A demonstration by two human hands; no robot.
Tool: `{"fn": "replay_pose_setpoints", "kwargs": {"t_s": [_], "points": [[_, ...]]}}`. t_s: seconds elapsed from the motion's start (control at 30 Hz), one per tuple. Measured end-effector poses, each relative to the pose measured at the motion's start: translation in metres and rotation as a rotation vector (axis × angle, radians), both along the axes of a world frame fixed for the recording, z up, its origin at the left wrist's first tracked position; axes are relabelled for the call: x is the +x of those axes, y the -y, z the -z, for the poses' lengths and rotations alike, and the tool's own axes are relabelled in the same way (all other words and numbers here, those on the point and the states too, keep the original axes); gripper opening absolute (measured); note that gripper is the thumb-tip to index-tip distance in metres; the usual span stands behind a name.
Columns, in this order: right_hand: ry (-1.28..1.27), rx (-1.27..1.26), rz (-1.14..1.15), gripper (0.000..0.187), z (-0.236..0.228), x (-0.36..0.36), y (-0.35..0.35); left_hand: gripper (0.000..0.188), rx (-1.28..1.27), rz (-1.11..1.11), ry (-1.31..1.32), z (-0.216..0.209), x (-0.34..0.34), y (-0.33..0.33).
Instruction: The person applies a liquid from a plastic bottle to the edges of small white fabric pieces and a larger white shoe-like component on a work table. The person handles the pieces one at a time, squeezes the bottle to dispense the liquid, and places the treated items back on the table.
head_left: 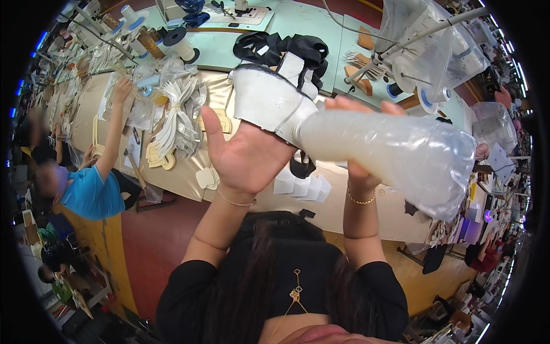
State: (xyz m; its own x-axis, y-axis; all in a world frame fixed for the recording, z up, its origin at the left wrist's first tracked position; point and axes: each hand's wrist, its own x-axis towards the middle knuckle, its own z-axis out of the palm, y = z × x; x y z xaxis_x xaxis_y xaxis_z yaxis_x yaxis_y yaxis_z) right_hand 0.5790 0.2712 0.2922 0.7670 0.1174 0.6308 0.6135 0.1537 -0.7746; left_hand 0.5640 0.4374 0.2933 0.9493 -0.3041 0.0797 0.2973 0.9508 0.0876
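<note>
"Where's the bottle (pixel 395 149)?"

"Across the right hand (pixel 362 174), which grasps it from behind."

"And the left hand (pixel 252 153)?"

"Left of the bottle, thumb spread; its fingers hide behind the white piece (pixel 266 98) at the bottle's narrow end, so I can't tell whether they grip."

"Anything else?"

"Black straps (pixel 309 49), beyond the bottle and to its left."

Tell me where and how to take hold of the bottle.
Probably best around its slimmer stretch, coming from the underside, where the right hand already is. The bottle lies roughly sideways and looks wider and crinkled toward its right end, so the slimmer part should be easier to wrap. Its left end meets the white piece, leaving less room there.
</note>
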Motion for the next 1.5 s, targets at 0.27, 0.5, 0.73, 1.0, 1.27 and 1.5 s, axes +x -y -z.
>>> {"fn": "replay_pose_setpoints", "kwargs": {"t_s": [0.27,0.5,0.73,1.0,1.27,1.5], "points": [[0.111,0.043,-0.048,0.069,0.003,0.001,0.011,0.086,-0.030,-0.051,-0.019,0.008,0.001,-0.002],[0.027,0.235,0.395,0.079,-0.010,0.009,0.015,0.081,-0.075,0.045,-0.067,0.024,0.001,-0.009],[0.042,0.230,0.165,0.076,-0.010,-0.002,0.003,0.078,0.145,0.010,0.047,0.023,-0.006,0.008],[0.069,0.314,0.169,0.079,-0.011,0.009,0.003,0.081,0.229,-0.070,0.039,0.024,-0.008,0.004],[0.035,0.299,0.167,0.077,-0.016,-0.001,0.005,0.078,0.348,-0.071,-0.042,0.025,-0.011,0.001],[0.100,0.167,0.384,0.079,-0.018,0.006,-0.002,0.080,0.311,-0.047,0.003,0.019,-0.011,0.004]]}}
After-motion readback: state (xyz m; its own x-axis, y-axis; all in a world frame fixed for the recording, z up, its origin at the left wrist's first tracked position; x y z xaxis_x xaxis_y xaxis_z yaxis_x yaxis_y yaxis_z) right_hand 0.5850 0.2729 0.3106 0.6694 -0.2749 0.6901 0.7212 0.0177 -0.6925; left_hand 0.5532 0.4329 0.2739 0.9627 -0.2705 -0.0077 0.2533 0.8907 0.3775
